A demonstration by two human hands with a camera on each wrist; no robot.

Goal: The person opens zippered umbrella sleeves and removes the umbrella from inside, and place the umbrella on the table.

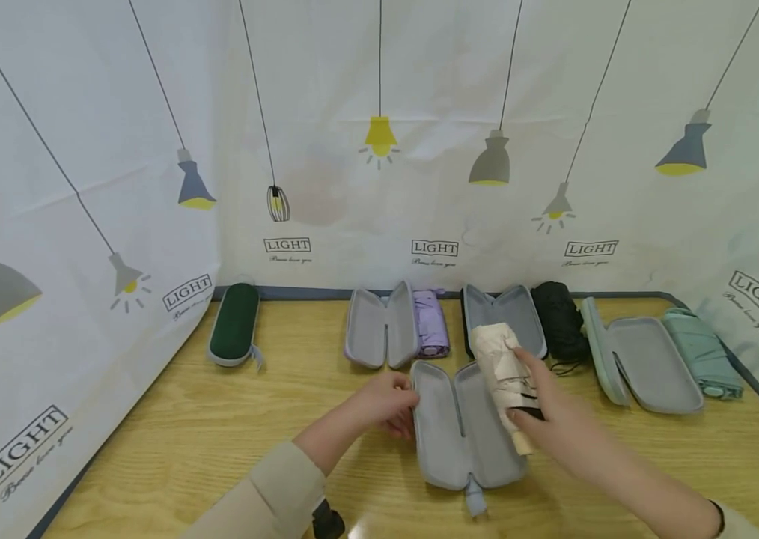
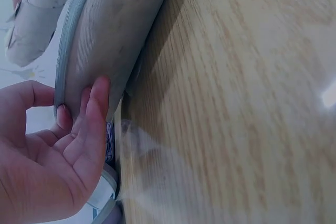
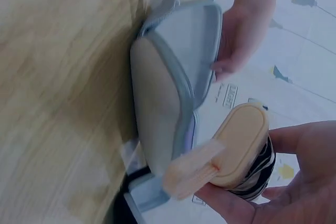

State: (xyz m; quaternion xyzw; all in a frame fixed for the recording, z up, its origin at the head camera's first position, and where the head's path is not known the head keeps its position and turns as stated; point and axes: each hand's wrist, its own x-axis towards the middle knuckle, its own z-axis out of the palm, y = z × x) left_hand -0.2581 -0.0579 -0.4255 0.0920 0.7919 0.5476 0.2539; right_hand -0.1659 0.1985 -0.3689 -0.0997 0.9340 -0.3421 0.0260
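A cream folded umbrella (image 1: 499, 359) is gripped by my right hand (image 1: 555, 412), tilted over the right half of an open zip case. In the right wrist view the flat end of the umbrella handle (image 3: 244, 140) and its wrist strap (image 3: 191, 169) face the camera. The case (image 1: 443, 442) lies spread open, grey inside, with a zip tab toward me. My left hand (image 1: 389, 404) pinches the rim of its left half; the left wrist view shows thumb and fingertips on the beige outer shell (image 2: 113, 30).
Along the back stand a closed green case (image 1: 234, 322), an open case (image 1: 366, 337) beside a purple umbrella (image 1: 431, 322), an open black-edged case (image 1: 528, 322) beside a black umbrella (image 1: 558, 322), and an open mint case (image 1: 656, 367) beside a mint umbrella (image 1: 703, 355). A printed sheet surrounds the table.
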